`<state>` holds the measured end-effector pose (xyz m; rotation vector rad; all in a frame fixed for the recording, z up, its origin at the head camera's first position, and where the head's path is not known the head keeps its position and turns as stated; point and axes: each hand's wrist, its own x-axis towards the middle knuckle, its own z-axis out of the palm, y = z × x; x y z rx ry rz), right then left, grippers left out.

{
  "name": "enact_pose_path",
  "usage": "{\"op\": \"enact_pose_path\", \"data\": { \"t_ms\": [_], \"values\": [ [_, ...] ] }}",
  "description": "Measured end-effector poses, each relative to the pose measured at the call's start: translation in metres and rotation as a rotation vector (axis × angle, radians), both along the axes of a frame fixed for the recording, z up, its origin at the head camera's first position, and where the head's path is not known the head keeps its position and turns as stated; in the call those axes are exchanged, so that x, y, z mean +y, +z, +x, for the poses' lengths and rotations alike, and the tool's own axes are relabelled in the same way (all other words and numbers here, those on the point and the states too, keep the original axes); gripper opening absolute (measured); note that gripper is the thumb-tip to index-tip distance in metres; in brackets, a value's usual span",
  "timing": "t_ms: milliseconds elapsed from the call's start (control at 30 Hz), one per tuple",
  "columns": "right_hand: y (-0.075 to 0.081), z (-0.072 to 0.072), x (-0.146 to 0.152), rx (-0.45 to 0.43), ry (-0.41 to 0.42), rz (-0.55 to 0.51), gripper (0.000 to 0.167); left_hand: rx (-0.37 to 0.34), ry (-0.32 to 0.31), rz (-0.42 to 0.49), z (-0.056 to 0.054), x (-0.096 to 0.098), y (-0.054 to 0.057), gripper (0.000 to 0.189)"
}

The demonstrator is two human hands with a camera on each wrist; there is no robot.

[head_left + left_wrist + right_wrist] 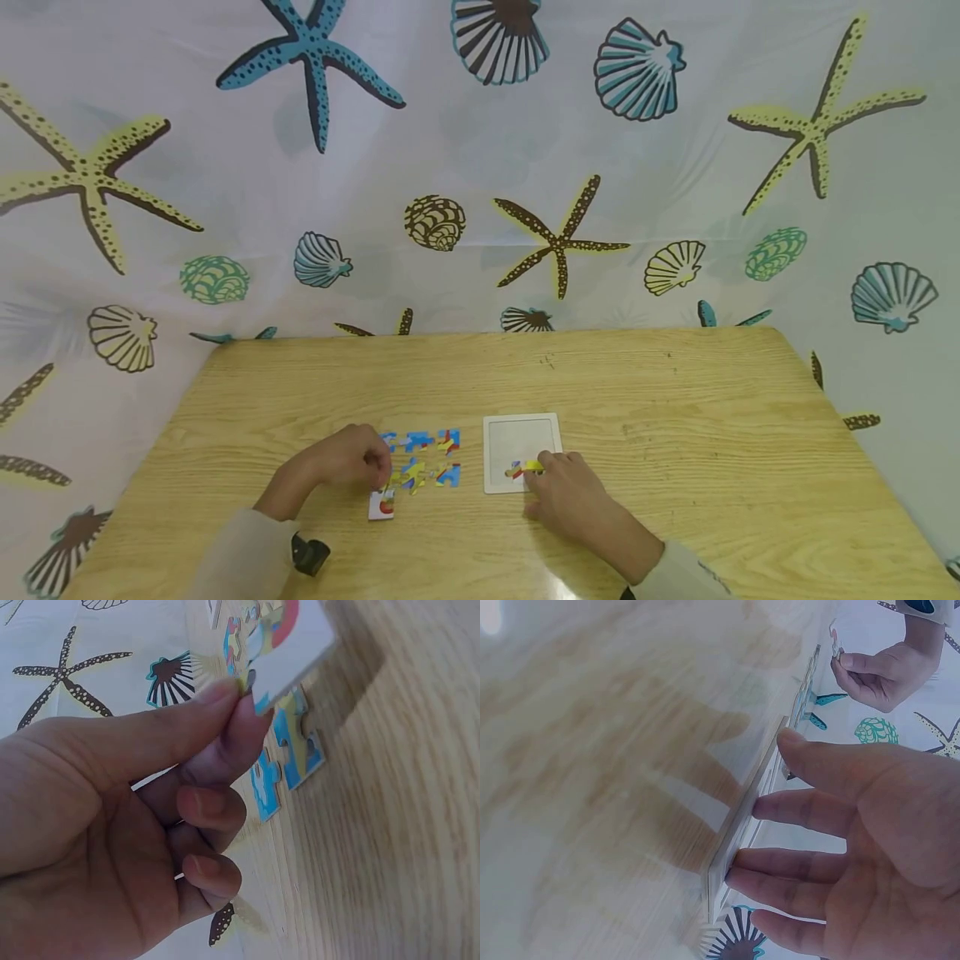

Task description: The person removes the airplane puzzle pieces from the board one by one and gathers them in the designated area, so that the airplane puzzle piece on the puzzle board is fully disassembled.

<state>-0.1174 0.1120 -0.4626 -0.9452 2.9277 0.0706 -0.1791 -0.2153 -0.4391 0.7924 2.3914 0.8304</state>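
My left hand [348, 457] pinches a jigsaw piece [294, 658] between thumb and index finger, raised over the table. That piece is mostly white with red, yellow and blue at one side, and its other fingers curl loosely below. My right hand [572, 493] rests on the front right of a square white puzzle tray [522, 432]. Its fingers are fairly straight in the right wrist view, with the thumb at the tray's edge [727, 851]. Inside the tray's front part lie colourful jigsaw pieces [514, 470], partly hidden by the right fingers.
Left of the tray, several loose blue, yellow and red jigsaw pieces [413, 474] lie in two rough rows on the wooden table [675, 417]. Behind the table hangs a white cloth [360, 183] printed with starfish and shells. A dark band [308, 553] sits by the left sleeve.
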Motion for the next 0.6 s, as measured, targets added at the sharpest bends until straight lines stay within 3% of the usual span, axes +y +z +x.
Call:
{"op": "enact_pose_path", "data": {
  "t_ms": [267,600],
  "values": [
    [-0.0013,0.0002,-0.0003,0.032,0.000,0.012,0.044,0.056,-0.004,-0.058,0.0009,-0.0006,-0.0014,0.015],
    [0.0016,0.0008,-0.0022,-0.009,0.002,0.032,0.047,0.108,0.005,-0.093,0.0045,-0.0035,-0.0063,0.019]
  ]
}}
